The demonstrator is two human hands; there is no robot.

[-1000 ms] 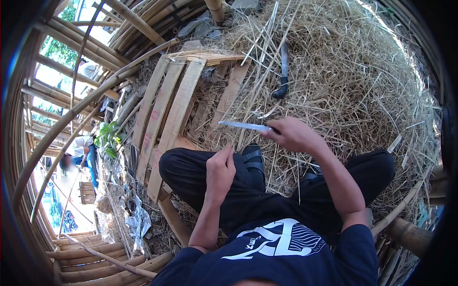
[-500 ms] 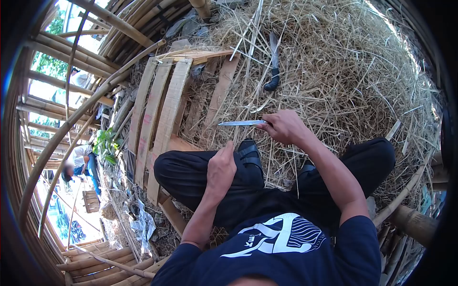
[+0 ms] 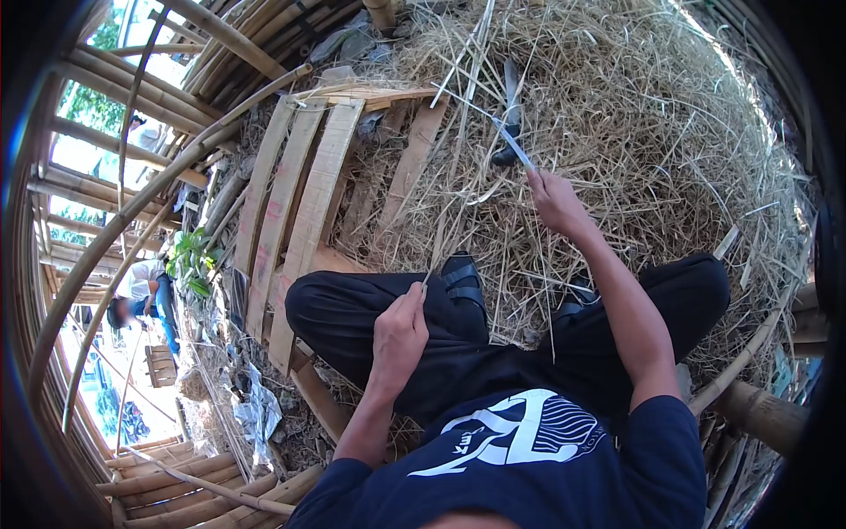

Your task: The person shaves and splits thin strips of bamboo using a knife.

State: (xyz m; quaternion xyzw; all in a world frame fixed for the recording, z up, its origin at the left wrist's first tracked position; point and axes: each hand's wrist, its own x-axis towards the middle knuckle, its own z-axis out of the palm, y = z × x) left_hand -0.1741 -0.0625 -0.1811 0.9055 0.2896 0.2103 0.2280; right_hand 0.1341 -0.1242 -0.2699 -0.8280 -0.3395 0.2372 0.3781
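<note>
My right hand (image 3: pixel 557 204) is closed around the handle of a knife (image 3: pixel 513 143), its bright blade pointing up and to the left over the straw. Near my bent left knee, my left hand (image 3: pixel 401 333) is closed on a thin strip (image 3: pixel 428 278); only a short end shows above the fingers, so I cannot tell its full length. Beyond the blade lies a second, larger knife (image 3: pixel 512 93) with a black handle, partly overlapped in view by the held knife. Dry straw-like shavings (image 3: pixel 617 132) spread around both.
A slatted wooden pallet (image 3: pixel 308 185) stands to the left, and pale long strips (image 3: pixel 474 57) lie at the back. Bamboo poles (image 3: pixel 167 189) frame the left side. A person (image 3: pixel 145 295) is bent over outside, near a green plant (image 3: pixel 192 263). A thick bamboo pole (image 3: pixel 762 414) is at the right.
My right hand has moved up and away from my body, swinging the knife from level to a steep slant. My left hand has dropped slightly, and the strip end now shows above it.
</note>
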